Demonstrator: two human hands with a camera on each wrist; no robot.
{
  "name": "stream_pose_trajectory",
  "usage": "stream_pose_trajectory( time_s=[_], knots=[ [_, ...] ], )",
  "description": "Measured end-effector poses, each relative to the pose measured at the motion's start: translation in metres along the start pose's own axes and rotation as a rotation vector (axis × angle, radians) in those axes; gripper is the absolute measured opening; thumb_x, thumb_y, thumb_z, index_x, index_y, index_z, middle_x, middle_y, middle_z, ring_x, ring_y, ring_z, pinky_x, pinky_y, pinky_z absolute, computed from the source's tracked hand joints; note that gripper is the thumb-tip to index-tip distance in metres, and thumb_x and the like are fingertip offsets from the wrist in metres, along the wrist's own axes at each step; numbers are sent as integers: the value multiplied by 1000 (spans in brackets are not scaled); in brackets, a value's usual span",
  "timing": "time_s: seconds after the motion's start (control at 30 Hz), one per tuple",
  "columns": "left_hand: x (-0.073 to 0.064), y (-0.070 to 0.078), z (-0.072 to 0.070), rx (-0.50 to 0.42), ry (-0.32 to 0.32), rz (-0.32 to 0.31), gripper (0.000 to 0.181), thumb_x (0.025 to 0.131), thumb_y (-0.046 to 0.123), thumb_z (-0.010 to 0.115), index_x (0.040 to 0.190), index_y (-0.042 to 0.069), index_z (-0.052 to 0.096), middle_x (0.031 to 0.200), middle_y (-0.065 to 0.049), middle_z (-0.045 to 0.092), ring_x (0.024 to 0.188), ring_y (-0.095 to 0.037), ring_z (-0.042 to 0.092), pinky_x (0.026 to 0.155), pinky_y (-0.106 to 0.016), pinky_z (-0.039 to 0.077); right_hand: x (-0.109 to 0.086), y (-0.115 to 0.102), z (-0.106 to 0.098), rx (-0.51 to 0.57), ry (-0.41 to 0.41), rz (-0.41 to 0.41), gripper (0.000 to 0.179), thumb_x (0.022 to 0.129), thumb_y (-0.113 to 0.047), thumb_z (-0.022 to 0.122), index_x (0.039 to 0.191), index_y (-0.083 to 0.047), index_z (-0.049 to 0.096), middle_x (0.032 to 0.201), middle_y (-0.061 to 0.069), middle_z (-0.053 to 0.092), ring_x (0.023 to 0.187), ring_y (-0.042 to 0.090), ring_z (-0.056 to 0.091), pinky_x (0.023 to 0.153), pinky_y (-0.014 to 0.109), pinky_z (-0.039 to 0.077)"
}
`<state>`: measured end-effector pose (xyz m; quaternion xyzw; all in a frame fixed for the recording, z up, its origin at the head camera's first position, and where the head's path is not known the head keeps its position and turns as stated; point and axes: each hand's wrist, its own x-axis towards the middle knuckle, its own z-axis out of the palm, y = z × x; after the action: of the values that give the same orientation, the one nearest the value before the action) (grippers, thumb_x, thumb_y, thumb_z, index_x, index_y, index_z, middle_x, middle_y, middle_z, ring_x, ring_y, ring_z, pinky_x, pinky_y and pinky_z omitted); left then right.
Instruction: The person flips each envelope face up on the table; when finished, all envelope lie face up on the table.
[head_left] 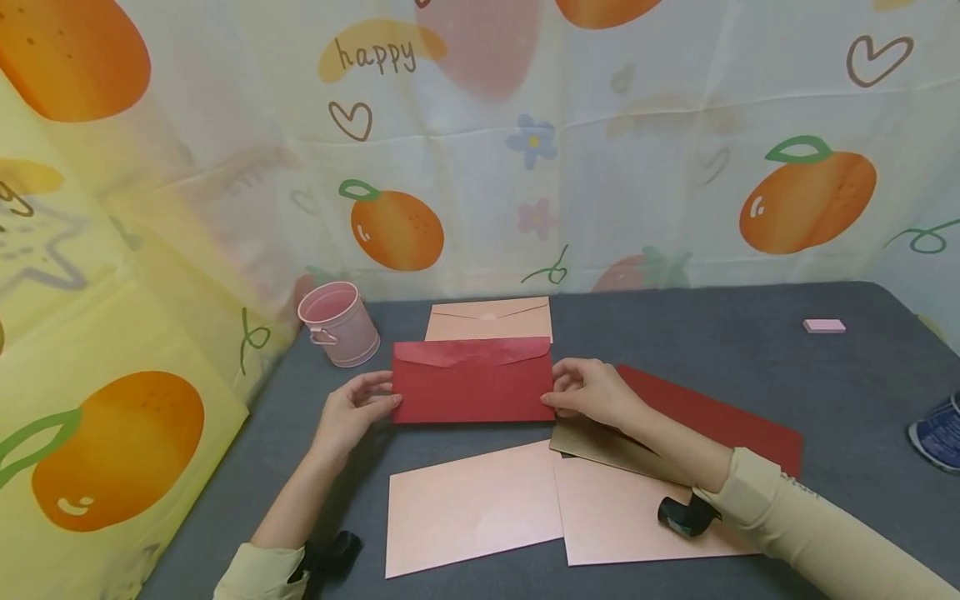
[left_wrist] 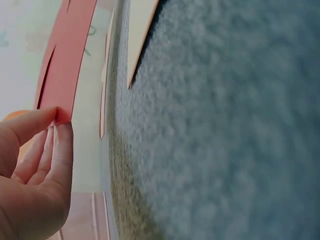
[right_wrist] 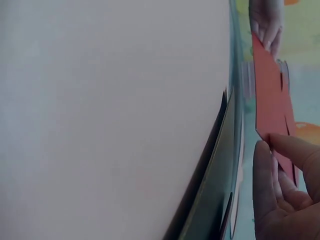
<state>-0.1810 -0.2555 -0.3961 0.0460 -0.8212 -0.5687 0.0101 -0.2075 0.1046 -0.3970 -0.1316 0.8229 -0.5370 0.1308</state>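
A red envelope (head_left: pixel 472 387) is held up off the table, its flap folded down along the top and facing me. At its left edge my left hand (head_left: pixel 356 408) pinches it between thumb and fingers. My right hand (head_left: pixel 596 387) pinches the right edge, low near the corner. In the left wrist view, the thumb and fingers of the left hand (left_wrist: pixel 37 175) meet on a corner of the red envelope (left_wrist: pixel 65 65). From the right wrist, the right hand (right_wrist: pixel 287 190) grips the near end of the red envelope (right_wrist: pixel 270 95), with a slit showing beside its flap.
A pale pink envelope (head_left: pixel 491 319) lies behind. Two pale pink flat pieces (head_left: pixel 472 512) (head_left: pixel 637 517) lie in front. Under my right forearm are a gold-brown piece (head_left: pixel 600 446) and a dark red one (head_left: pixel 720 417). A pink bucket (head_left: pixel 341 325), pink block (head_left: pixel 824 326) and blue object (head_left: pixel 937 433) stand around.
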Motion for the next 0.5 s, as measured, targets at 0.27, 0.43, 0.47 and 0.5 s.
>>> stream_pose_trajectory(
  time_s=[0.27,0.43,0.47,0.5],
  knots=[
    [7,4,8,33,30,17,46,86,7,74,129,1,60,114,-19,65,94,-14,66,75,-16,51,7,3,-1,46,21,55,38,85,-10,75,119,2,60,87,8,61,73,15,67,70,31,58],
    [10,4,10,88,35,12,45,87,10,74,129,4,61,115,-18,66,102,-25,66,74,-15,50,10,7,-1,73,26,89,48,87,-9,73,129,3,55,90,9,61,74,15,67,72,31,58],
    [11,4,11,99,36,11,45,87,11,74,129,4,61,116,-18,66,103,-26,65,74,-15,50,10,7,0,80,25,94,50,87,-9,73,131,3,53,90,9,61,74,15,67,73,31,58],
    [11,3,11,109,37,12,45,87,11,74,129,4,61,116,-18,66,104,-27,65,74,-15,50,10,7,0,86,25,97,52,87,-9,73,133,3,52,91,9,61,74,15,67,73,31,58]
  ],
)
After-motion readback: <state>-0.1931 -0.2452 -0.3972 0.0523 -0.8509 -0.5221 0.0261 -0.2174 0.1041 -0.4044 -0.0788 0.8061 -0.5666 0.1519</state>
